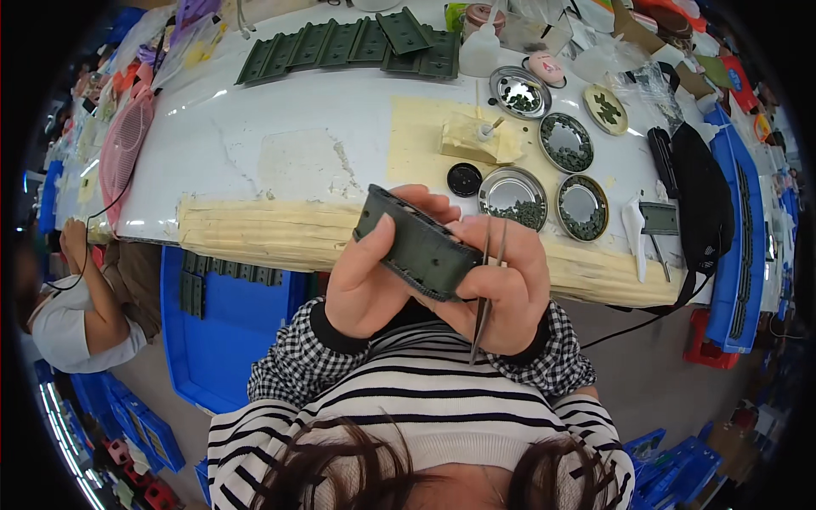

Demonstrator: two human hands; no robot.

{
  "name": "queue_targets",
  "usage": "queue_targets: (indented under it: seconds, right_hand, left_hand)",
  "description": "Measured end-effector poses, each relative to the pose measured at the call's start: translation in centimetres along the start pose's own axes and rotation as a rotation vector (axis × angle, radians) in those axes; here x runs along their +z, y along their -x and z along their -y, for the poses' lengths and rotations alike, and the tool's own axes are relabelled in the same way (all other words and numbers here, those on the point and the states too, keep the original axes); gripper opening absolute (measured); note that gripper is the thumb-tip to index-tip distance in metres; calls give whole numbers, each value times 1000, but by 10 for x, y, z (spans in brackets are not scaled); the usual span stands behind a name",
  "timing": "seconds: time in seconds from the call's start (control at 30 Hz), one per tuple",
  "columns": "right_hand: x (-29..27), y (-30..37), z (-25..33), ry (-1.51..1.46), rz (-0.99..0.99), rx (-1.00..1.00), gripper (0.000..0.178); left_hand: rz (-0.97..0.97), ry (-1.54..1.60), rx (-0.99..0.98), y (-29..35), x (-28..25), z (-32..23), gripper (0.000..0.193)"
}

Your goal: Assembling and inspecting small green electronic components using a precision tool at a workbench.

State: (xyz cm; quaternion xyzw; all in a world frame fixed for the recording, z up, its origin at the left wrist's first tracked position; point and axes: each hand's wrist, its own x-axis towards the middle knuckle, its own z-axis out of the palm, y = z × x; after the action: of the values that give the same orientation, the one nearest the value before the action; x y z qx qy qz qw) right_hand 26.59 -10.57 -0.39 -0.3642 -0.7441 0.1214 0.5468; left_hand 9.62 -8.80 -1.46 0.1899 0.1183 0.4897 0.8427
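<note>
Both hands are raised in front of my chest, over the near edge of the table. My left hand [357, 285] is closed on one end of a dark green curved plastic part [421, 251], its thumb lying along the face. At the other end, my right hand [517, 293] grips the same part between thumb and fingers. A pair of metal tweezers [483, 323] is also held in the right hand, pointing down toward my body. Beyond that hand stand round metal dishes, such as one dish [484, 189], with small dark green pieces [520, 214].
A row of green panels [327, 42] lies at the back. A taped yellow block [467, 140] and a black round lid [464, 179] sit mid-table. A white knife-like tool [634, 234] lies at right. A blue tray [229, 340] is below left; a person [93, 314] sits beyond.
</note>
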Motion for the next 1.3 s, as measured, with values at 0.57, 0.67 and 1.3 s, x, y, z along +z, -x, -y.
queue_targets:
  seconds: [0.57,0.67,1.3]
  right_hand:
    - [-59,4,-49,172,38,463,15]
    - [-56,4,-52,244,51,444,17]
    - [-55,3,-57,195,153,431,22]
  left_hand:
    - [-376,-282,-35,-8,15,-9,42]
    - [-422,-366,-12,-6,15,-10,42]
    - [-274,-492,16,-3,13,-2,19]
